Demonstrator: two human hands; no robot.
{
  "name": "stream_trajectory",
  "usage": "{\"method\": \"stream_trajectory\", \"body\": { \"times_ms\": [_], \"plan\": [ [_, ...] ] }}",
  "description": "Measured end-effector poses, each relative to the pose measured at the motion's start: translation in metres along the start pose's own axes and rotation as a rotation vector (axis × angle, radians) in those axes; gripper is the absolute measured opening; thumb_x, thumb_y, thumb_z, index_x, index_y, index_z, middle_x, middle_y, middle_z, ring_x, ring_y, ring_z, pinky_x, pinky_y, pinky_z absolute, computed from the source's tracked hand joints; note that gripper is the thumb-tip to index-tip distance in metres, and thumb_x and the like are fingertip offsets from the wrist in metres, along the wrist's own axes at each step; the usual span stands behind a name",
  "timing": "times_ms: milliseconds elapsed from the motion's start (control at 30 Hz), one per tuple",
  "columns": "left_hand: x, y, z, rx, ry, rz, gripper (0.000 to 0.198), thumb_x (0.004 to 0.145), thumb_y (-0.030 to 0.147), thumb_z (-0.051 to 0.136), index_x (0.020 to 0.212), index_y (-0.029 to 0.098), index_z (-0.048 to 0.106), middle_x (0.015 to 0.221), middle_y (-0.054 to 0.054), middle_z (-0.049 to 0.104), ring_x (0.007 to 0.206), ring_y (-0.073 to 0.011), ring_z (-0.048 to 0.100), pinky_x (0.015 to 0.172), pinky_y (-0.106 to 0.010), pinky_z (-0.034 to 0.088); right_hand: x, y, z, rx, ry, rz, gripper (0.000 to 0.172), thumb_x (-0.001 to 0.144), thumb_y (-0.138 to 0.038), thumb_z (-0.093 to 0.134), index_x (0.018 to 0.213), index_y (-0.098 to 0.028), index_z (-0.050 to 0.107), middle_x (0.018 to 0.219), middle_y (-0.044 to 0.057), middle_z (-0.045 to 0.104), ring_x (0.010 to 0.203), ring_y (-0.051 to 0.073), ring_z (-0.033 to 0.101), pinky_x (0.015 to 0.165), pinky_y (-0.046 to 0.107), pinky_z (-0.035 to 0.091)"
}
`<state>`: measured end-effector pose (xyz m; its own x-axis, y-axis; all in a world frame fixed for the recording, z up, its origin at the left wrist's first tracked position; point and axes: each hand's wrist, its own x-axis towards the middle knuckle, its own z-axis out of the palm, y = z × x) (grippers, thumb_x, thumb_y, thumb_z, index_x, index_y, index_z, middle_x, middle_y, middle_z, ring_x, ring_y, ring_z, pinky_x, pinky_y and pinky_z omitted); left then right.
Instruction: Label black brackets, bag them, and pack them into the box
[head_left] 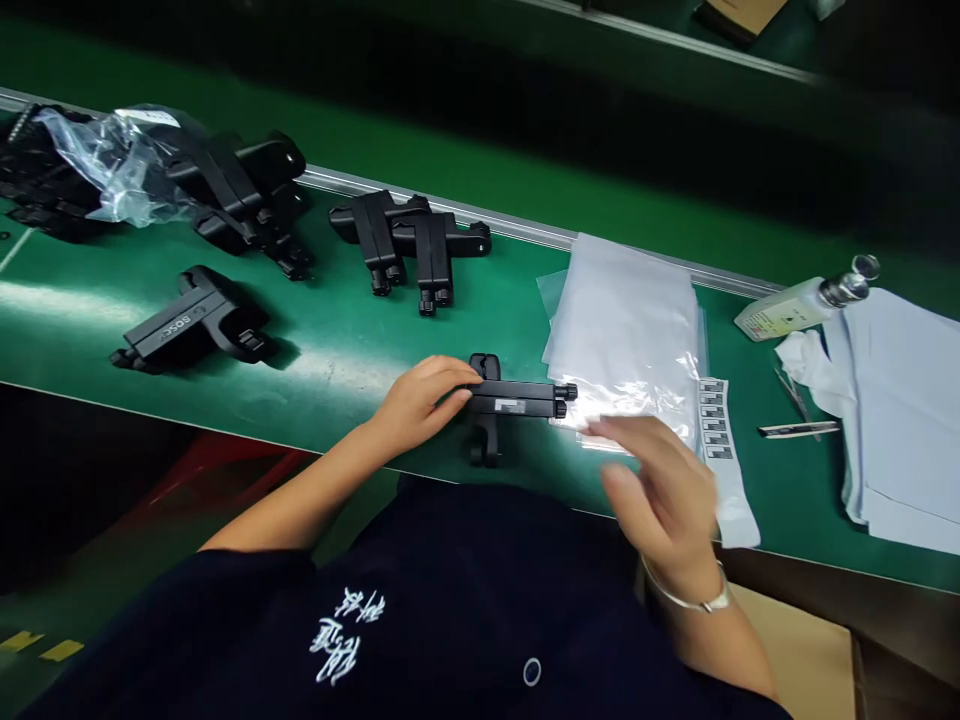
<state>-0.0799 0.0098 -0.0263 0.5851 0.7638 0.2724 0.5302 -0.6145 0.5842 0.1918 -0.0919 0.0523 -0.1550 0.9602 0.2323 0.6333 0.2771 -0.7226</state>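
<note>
The black part [517,400] lies on the green table [337,350], close to the near edge and just in front of the person. The left hand [420,400] holds it by its left end, the fingertips pressed on the bar from above and the thumb from the near side. The right hand [660,490] is in the air to the right of the part; its fingers are loosely spread and hold nothing (it is blurred, so the finer details are not clear).

Just beside the right end of the part lies a flat stack of clear bags [626,330]. A strip of labels [720,440] runs along its right side. Farther right are tweezers [799,428], a bottle [806,305] lying on its side, and white sheets [900,400].

Behind the held part lie two black parts [405,240] touching each other. At the left, one part with white letters [195,325] lies alone, and behind it is a heap of parts [247,190] with a crumpled bag [112,160] over it.
</note>
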Motion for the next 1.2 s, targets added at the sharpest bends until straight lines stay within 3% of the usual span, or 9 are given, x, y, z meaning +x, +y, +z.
{"method": "stream_trajectory", "body": {
  "times_ms": [100, 200, 367, 533, 600, 733, 933, 1100, 1200],
  "plan": [
    [0.006, 0.011, 0.016, 0.089, -0.131, 0.211, 0.036, 0.098, 0.04, 0.051, 0.128, 0.027, 0.065, 0.135, -0.01, 0.065, 0.127, -0.0271, 0.057, 0.108, -0.045, 0.045, 0.027, 0.041, 0.038, -0.209, -0.163, -0.082, 0.052, 0.094, -0.041, 0.058, 0.142, -0.021, 0.052, 0.135, 0.016, 0.062, 0.124, 0.038, 0.057, 0.104, 0.064, 0.045],
    [0.001, 0.011, 0.021, 0.196, -0.263, 0.249, 0.047, 0.092, 0.045, 0.062, 0.137, 0.032, 0.059, 0.145, -0.008, 0.058, 0.137, -0.0308, 0.048, 0.116, -0.052, 0.034, 0.033, 0.065, 0.061, -0.294, -0.258, -0.082, 0.051, 0.093, -0.029, 0.059, 0.142, -0.017, 0.051, 0.134, 0.02, 0.061, 0.121, 0.039, 0.058, 0.104, 0.064, 0.045],
    [-0.017, 0.001, 0.008, 0.337, -0.249, 0.172, 0.046, 0.091, 0.043, 0.064, 0.136, 0.034, 0.061, 0.144, -0.008, 0.059, 0.139, -0.0331, 0.047, 0.118, -0.057, 0.028, 0.03, 0.068, 0.068, -0.295, -0.268, -0.089, 0.049, 0.093, -0.022, 0.058, 0.142, -0.02, 0.052, 0.128, 0.017, 0.064, 0.112, 0.036, 0.061, 0.098, 0.058, 0.052],
    [-0.009, 0.01, 0.021, 0.287, -0.301, 0.215, 0.05, 0.093, 0.044, 0.061, 0.14, 0.028, 0.056, 0.148, -0.008, 0.056, 0.14, -0.0332, 0.045, 0.119, -0.057, 0.027, 0.029, 0.068, 0.073, -0.312, -0.248, -0.132, 0.05, 0.096, -0.022, 0.053, 0.145, -0.018, 0.046, 0.126, 0.018, 0.064, 0.113, 0.033, 0.062, 0.094, 0.054, 0.057],
    [-0.007, 0.007, 0.021, 0.232, -0.256, 0.153, 0.043, 0.096, 0.042, 0.055, 0.137, 0.028, 0.059, 0.146, -0.008, 0.057, 0.138, -0.0318, 0.047, 0.118, -0.057, 0.03, 0.024, 0.068, 0.072, -0.345, -0.178, -0.158, 0.049, 0.097, -0.026, 0.051, 0.145, -0.017, 0.045, 0.124, 0.018, 0.064, 0.112, 0.033, 0.063, 0.091, 0.053, 0.058],
    [0.001, 0.002, 0.01, 0.054, 0.0, -0.208, 0.046, 0.1, 0.038, 0.042, 0.142, 0.022, 0.05, 0.147, -0.012, 0.054, 0.137, -0.0284, 0.048, 0.112, -0.049, 0.041, 0.015, 0.058, 0.065, -0.461, 0.054, -0.146, 0.05, 0.1, -0.036, 0.05, 0.145, -0.016, 0.043, 0.119, 0.018, 0.066, 0.106, 0.032, 0.065, 0.084, 0.048, 0.06],
    [0.047, 0.045, 0.013, -0.042, -0.118, -0.575, 0.108, 0.074, 0.051, 0.075, 0.158, 0.02, 0.015, 0.149, -0.018, 0.047, 0.129, -0.0372, 0.055, 0.097, -0.045, 0.052, 0.021, 0.038, 0.06, -0.577, 0.249, -0.28, 0.049, 0.098, -0.028, 0.056, 0.144, -0.014, 0.044, 0.113, 0.017, 0.068, 0.103, 0.029, 0.065, 0.087, 0.041, 0.057],
    [0.06, 0.055, 0.012, -0.083, -0.193, -0.489, 0.07, 0.093, 0.043, 0.052, 0.155, 0.021, 0.027, 0.143, -0.015, 0.052, 0.123, -0.0337, 0.06, 0.098, -0.047, 0.05, 0.01, 0.048, 0.055, -0.553, 0.263, -0.227, 0.055, 0.1, -0.034, 0.053, 0.15, -0.018, 0.037, 0.113, 0.016, 0.067, 0.101, 0.029, 0.065, 0.083, 0.041, 0.058],
    [0.058, 0.058, 0.016, -0.094, -0.241, -0.463, 0.083, 0.085, 0.044, 0.063, 0.155, 0.017, 0.025, 0.147, -0.017, 0.049, 0.131, -0.0363, 0.053, 0.103, -0.048, 0.048, 0.002, 0.053, 0.052, -0.555, 0.244, -0.195, 0.058, 0.1, -0.033, 0.053, 0.153, -0.018, 0.034, 0.113, 0.017, 0.066, 0.102, 0.03, 0.064, 0.081, 0.042, 0.059]
  ]
}}
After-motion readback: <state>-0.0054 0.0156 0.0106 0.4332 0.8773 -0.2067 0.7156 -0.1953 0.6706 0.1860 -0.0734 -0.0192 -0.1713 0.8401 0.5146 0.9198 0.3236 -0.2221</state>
